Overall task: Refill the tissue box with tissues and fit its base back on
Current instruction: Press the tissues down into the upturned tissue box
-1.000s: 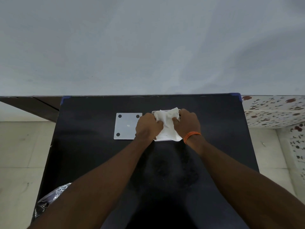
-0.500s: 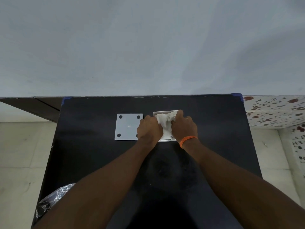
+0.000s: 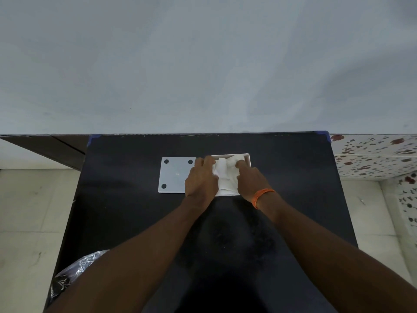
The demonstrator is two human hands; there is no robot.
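The white tissue box (image 3: 247, 157) lies open side up at the middle of the black table (image 3: 135, 218). White tissues (image 3: 226, 175) fill its opening, crumpled and partly folded. My left hand (image 3: 200, 179) presses on the tissues at the box's left edge, fingers curled over them. My right hand (image 3: 250, 180), with an orange band on the wrist, pushes down on the tissues from the right. The box's flat white base (image 3: 174, 175), with black round feet at its corners, lies loose on the table just left of the box, partly under my left hand.
A crinkled plastic bag (image 3: 74, 272) sits at the table's near left edge. The table's far edge meets a grey wall. A floral-patterned surface (image 3: 374, 154) stands to the right, and tiled floor lies on both sides.
The tissues stood up above the box a second ago; now both hands have pushed them down inside its walls. Both hands shifted slightly forward over the box.
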